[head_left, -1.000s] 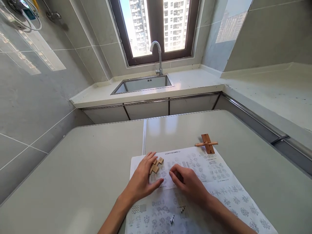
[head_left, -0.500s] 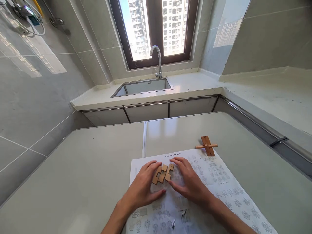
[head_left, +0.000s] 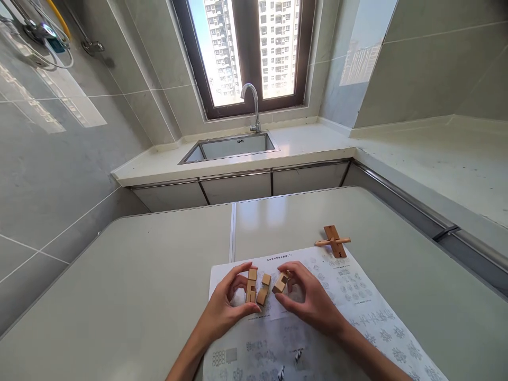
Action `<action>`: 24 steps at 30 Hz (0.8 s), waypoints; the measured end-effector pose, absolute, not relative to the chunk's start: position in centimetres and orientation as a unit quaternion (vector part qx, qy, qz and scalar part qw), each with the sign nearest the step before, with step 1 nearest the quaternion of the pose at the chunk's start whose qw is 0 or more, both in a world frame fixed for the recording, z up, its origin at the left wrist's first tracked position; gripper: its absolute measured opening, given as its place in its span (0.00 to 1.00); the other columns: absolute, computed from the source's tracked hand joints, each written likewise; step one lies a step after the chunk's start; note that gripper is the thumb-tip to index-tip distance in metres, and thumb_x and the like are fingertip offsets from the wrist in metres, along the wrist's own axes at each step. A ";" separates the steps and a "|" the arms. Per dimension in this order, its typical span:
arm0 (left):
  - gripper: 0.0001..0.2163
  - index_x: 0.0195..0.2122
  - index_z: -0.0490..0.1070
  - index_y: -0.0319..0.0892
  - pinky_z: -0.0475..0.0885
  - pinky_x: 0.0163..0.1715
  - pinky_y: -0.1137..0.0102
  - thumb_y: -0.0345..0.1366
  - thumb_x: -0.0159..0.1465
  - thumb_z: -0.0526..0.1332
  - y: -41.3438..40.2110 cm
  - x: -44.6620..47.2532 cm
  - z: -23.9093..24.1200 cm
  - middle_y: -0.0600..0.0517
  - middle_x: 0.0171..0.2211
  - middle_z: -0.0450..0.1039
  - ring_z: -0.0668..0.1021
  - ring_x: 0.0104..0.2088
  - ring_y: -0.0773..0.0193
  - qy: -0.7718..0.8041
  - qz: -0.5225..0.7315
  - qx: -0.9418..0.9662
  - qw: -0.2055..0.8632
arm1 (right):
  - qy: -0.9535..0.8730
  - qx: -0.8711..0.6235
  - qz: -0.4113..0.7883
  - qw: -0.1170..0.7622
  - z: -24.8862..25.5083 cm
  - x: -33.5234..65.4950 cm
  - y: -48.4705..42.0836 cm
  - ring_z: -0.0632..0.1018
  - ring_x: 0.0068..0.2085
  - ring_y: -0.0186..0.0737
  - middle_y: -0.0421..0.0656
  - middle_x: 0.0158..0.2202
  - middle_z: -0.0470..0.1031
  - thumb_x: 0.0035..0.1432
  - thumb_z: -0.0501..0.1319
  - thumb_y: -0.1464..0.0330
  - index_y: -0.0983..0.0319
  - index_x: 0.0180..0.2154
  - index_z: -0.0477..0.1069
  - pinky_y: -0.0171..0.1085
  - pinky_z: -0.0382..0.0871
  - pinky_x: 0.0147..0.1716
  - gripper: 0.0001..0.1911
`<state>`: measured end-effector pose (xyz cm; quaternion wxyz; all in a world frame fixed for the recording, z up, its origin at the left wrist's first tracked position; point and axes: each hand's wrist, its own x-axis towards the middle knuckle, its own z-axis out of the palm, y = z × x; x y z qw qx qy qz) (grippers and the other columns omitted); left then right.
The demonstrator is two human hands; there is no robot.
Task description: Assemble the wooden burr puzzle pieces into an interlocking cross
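Note:
My left hand pinches a notched wooden puzzle piece upright between thumb and fingertips. Between the hands, a second notched wooden piece lies on the printed sheet, touched by neither hand as far as I can see. A third notched piece is gripped at a tilt by the thumb and fingers of my right hand. Small line drawings cover the sheet beneath. Past its top right edge sits a reddish-brown wooden cross, made of a flat slat with a thin stick across it.
A pale table with a seam down its middle carries the sheet. Beyond it runs a white counter with a sink and a curved faucet below a window. Another counter stretches along the right.
Both hands have closed on the outer wooden pieces. The left piece now stands upright, and the right one is tilted and farther from the middle piece. The view has shifted slightly.

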<state>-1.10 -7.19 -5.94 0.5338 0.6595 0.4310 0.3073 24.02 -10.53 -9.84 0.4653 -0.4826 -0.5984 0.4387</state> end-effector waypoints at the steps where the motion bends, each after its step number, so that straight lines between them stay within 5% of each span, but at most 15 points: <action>1: 0.38 0.66 0.67 0.50 0.72 0.60 0.56 0.43 0.55 0.78 -7.3 -0.9 -6.0 0.44 0.61 0.74 0.81 0.49 0.54 0.419 0.312 0.640 0.563 | -0.561 -0.473 0.487 0.473 -9.7 24.1 -10.4 0.78 0.41 0.45 0.48 0.45 0.77 0.63 0.66 0.56 0.60 0.49 0.73 0.43 0.75 0.43 0.19; 4: 0.39 0.66 0.67 0.49 0.75 0.56 0.55 0.42 0.54 0.79 -7.5 -0.4 -6.5 0.42 0.62 0.73 0.81 0.50 0.52 0.404 0.320 0.586 0.626 | -0.444 -0.433 0.615 0.488 -9.4 24.5 -10.1 0.73 0.29 0.37 0.44 0.35 0.76 0.69 0.56 0.46 0.62 0.41 0.73 0.36 0.67 0.28 0.25; 7: 0.41 0.66 0.66 0.45 0.76 0.50 0.58 0.43 0.53 0.80 -7.7 0.0 -6.8 0.44 0.48 0.80 0.81 0.46 0.53 0.399 0.319 0.556 0.656 | -0.365 -0.435 0.660 0.492 -9.1 24.6 -10.1 0.63 0.22 0.32 0.39 0.29 0.70 0.68 0.55 0.42 0.60 0.39 0.70 0.33 0.53 0.22 0.27; 11: 0.39 0.65 0.68 0.44 0.75 0.45 0.63 0.45 0.54 0.79 -8.1 0.6 -6.7 0.53 0.34 0.77 0.79 0.39 0.59 0.445 0.313 0.560 0.625 | -0.351 -0.432 0.670 0.491 -9.0 24.5 -10.1 0.53 0.19 0.30 0.33 0.23 0.60 0.66 0.56 0.40 0.59 0.38 0.67 0.33 0.44 0.20 0.28; 15: 0.37 0.63 0.70 0.44 0.73 0.46 0.63 0.46 0.54 0.78 -8.3 1.1 -6.5 0.56 0.31 0.74 0.78 0.36 0.60 0.468 0.300 0.585 0.591 | -0.354 -0.405 0.683 0.495 -9.2 24.3 -10.3 0.50 0.22 0.31 0.33 0.25 0.52 0.67 0.56 0.42 0.59 0.34 0.67 0.33 0.47 0.20 0.27; 21: 0.38 0.64 0.68 0.43 0.73 0.49 0.61 0.43 0.53 0.78 -8.9 1.6 -6.8 0.52 0.34 0.79 0.80 0.39 0.57 0.438 0.292 0.597 0.605 | -0.395 -0.369 0.689 0.482 -9.2 23.9 -10.7 0.62 0.26 0.35 0.36 0.28 0.59 0.67 0.61 0.47 0.59 0.51 0.72 0.34 0.61 0.26 0.24; 24: 0.38 0.64 0.68 0.43 0.74 0.47 0.61 0.40 0.53 0.78 -9.3 2.2 -7.0 0.53 0.32 0.78 0.80 0.37 0.58 0.439 0.302 0.590 0.607 | -0.438 -0.353 0.689 0.457 -9.6 23.6 -10.9 0.61 0.23 0.31 0.34 0.26 0.62 0.68 0.62 0.48 0.60 0.49 0.71 0.34 0.60 0.24 0.23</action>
